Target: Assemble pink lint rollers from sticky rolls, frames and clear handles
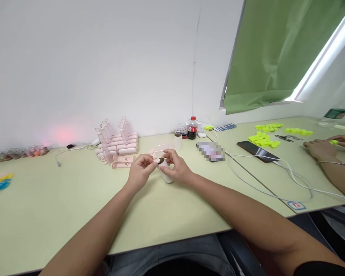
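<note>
A white cylinder (168,178) with a dark round top stands slightly tilted on the pale green table (149,214). My right hand (178,168) is wrapped round its upper side. At its rim, my left hand (141,170) pinches a small pale piece over the dark top; the fingers partly hide it. Just behind my hands lies a pale pink, clear-looking part (164,147). A second white cylinder (177,142) stands upright further back. To the left are stacked pink tubes (128,147) and flat pink straps (122,165).
A cola bottle (192,129) stands near the wall. On the right are a blurred-out phone (211,151), a black phone (257,151) with white cables, and neon yellow pieces (263,140). Another person's hands (319,148) work at far right. Small bagged items (17,153) lie far left.
</note>
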Motion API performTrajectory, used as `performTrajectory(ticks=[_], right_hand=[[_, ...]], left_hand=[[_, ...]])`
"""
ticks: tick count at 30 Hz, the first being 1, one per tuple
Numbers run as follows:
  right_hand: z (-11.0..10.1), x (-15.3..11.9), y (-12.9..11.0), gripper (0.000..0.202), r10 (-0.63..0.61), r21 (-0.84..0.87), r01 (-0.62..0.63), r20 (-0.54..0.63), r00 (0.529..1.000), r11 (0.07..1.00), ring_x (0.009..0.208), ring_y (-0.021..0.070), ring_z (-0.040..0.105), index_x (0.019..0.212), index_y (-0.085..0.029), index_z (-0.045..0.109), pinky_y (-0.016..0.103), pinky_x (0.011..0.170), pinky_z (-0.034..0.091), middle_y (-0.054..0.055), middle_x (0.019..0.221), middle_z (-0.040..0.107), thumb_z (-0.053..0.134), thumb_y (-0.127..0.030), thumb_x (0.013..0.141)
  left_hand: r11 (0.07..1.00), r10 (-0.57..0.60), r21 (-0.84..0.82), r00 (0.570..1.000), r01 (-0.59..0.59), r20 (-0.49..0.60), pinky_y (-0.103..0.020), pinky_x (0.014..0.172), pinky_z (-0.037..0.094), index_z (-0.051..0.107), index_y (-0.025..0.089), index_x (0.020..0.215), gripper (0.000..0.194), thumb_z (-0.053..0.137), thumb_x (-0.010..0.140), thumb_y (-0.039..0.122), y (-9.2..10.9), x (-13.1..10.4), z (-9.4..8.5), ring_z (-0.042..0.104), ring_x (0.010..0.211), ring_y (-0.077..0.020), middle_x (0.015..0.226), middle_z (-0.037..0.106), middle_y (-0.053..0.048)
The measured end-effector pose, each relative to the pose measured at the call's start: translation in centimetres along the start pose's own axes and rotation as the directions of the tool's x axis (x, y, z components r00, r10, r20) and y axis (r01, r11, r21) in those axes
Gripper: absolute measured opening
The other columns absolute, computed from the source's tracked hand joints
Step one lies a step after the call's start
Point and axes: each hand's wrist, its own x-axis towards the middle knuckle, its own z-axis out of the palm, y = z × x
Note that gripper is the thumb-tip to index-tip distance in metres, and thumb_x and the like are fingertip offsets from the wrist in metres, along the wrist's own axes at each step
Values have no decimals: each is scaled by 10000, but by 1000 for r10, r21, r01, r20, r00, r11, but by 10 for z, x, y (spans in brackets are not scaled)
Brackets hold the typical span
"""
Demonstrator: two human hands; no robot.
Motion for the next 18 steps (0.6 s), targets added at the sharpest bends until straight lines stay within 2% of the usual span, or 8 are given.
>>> performTrajectory(ticks=[7,14,18], right_hand=[[-3,0,-3,569,-40,-4,40,46,998,999,903,188,630,1276,-260,387,388,832,527,77,1123,607,696,-371,811],[0,0,-4,470,38,118,-48,86,996,992,845,168,643,1167,-242,419,370,767,549,78,1102,563,690,-391,813],[-9,4,-7,458,53,117,-75,175,983,990,844,151,637,1150,-246,431,354,763,555,76,1167,537,705,-361,802]], left_hand=[[998,62,-4,992,-62,106,-347,889,497,644,197,749,180,728,746,356,-2,-3,0,616,936,-192,933,632,-54],[1000,-18,1,979,18,202,-316,715,549,663,207,803,211,715,759,407,1,-4,-1,631,812,-169,1014,642,-59],[995,64,58,960,-82,272,-341,815,565,688,226,985,245,658,828,411,-4,-5,-2,630,1012,-214,1126,631,-95]])
